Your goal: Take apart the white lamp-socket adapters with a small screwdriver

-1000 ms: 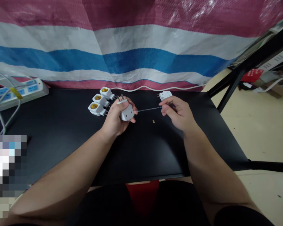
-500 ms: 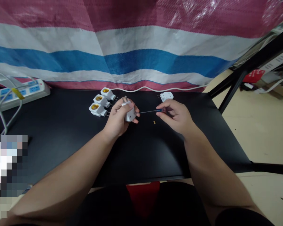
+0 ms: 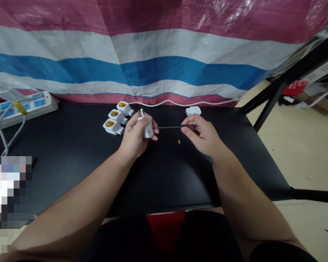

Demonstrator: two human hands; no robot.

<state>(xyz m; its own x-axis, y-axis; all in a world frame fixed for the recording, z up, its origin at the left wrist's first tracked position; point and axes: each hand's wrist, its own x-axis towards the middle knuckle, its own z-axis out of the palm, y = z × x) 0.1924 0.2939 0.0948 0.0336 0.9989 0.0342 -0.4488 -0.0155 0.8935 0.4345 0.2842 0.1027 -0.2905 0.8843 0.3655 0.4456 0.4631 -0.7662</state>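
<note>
A white plug adapter (image 3: 148,130), its metal prongs pointing up, is gripped by my left hand (image 3: 136,136). Thumb and fingers of my right hand (image 3: 203,134) are closed on the handle of a screwdriver (image 3: 168,127). The thin shaft runs leftward, and its tip meets the right side of the adapter; whether it sits inside a hole is too small to tell. Small brass-coloured parts (image 3: 179,141) lie on the black table (image 3: 166,174) below the shaft. Behind my right hand rests another white plug piece (image 3: 194,110).
Three white lamp sockets with gold insides (image 3: 110,124) stand left of my left hand. A power strip (image 3: 41,105) with cables is at the far left, above a pixelated object (image 3: 8,185). A white cable (image 3: 164,103) runs along the striped sheet (image 3: 164,71).
My left hand has shifted slightly left with the adapter, which has tilted a little. The right-hand fingers have changed their hold, and more of the screwdriver's handle shows.
</note>
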